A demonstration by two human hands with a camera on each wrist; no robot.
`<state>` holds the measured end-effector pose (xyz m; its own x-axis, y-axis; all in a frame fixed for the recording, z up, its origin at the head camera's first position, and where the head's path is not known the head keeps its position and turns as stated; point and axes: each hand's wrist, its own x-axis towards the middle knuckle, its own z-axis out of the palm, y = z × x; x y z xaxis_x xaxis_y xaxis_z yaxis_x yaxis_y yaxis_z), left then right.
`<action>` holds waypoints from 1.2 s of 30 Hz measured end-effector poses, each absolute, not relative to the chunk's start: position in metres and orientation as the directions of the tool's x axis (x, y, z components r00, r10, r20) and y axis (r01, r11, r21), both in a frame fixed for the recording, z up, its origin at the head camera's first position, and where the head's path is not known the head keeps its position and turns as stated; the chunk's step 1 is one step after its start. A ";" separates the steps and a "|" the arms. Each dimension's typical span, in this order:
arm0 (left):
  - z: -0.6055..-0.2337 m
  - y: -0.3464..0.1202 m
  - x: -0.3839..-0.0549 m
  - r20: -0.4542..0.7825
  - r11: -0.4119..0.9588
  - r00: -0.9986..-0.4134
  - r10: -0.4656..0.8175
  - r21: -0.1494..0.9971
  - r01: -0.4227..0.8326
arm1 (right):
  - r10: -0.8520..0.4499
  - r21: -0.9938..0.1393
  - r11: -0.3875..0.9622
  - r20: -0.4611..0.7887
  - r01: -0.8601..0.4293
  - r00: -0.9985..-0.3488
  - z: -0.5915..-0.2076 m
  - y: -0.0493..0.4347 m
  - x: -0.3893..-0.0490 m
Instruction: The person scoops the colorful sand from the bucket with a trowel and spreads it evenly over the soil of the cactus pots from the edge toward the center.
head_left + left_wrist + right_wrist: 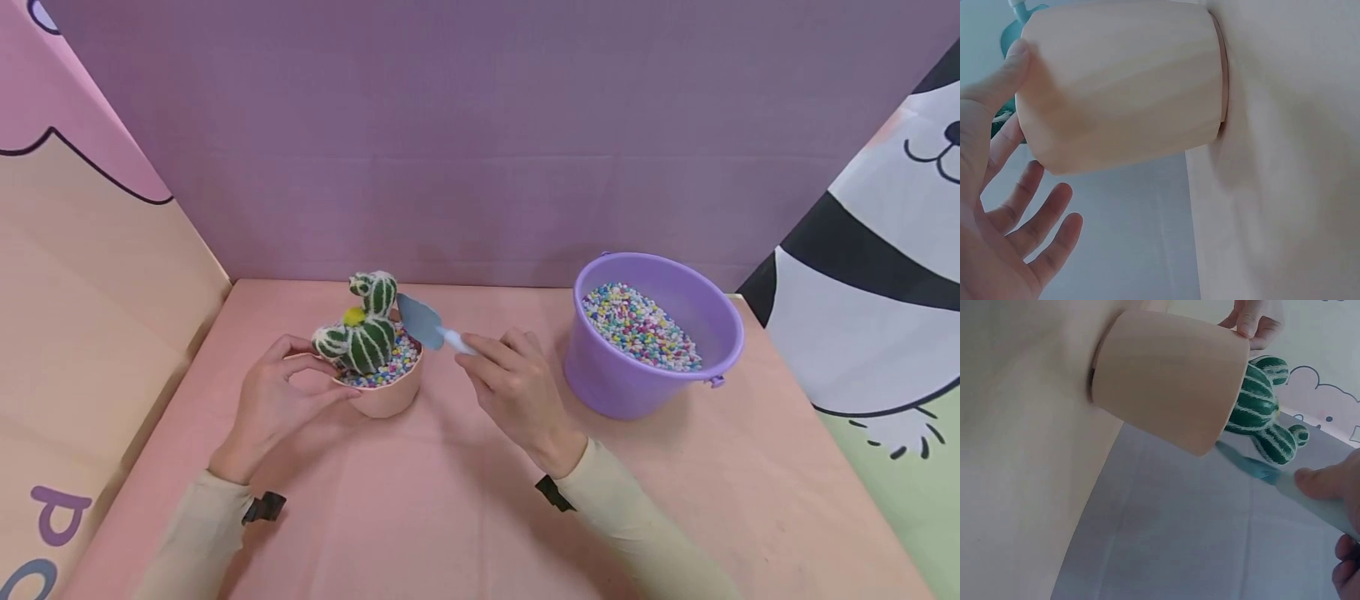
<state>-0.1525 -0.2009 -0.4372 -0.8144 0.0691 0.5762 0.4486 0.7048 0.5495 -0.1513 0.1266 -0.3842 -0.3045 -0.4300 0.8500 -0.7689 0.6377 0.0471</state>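
Observation:
A green felt cactus (367,337) with white stripes and a yellow flower stands in a peach pot (386,402) among colourful pellets (401,357). My left hand (281,396) grips the pot's left rim. In the left wrist view the thumb (1013,69) lies against the pot, and several fingers hang off it. My right hand (521,392) holds a small trowel (420,321) by its white handle. The trowel's blue blade is at the pot's right rim, beside the cactus. In the right wrist view the blade tip meets the pot's edge.
A purple bucket (618,387) of mixed pellets (637,327) stands on the right, behind my right hand. The pink tabletop (420,508) ends at a purple back wall (480,142). Printed panels (82,283) rise at both sides.

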 end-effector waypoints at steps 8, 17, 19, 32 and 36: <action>-0.437 -0.206 -0.153 0.536 0.695 -0.840 0.077 0.576 0.431 | -0.398 0.006 0.633 0.860 -0.774 -0.319 -0.384 0.127 -0.152; -0.435 -0.214 -0.153 0.528 0.647 -0.847 0.060 0.626 0.436 | -0.298 -0.195 0.590 0.849 -0.784 -0.436 -0.382 0.131 -0.154; -0.434 -0.215 -0.153 0.542 0.626 -0.839 0.052 0.637 0.450 | -0.264 -0.249 0.570 0.847 -0.783 -0.462 -0.381 0.134 -0.155; -0.411 -0.200 -0.144 0.727 0.453 -0.651 -0.218 0.666 0.593 | -0.050 -0.572 0.425 0.759 -0.701 -0.650 -0.370 0.164 -0.155; -0.396 -0.184 -0.140 0.785 0.409 -0.581 -0.214 0.613 0.676 | 0.004 -0.634 0.408 0.721 -0.657 -0.693 -0.363 0.175 -0.152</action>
<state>-0.1400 -0.1837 -0.3964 -0.5813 -0.2143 0.7850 0.6763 0.4092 0.6125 -0.1522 0.1753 -0.3634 -0.6934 0.0038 0.7205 -0.6568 0.4078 -0.6343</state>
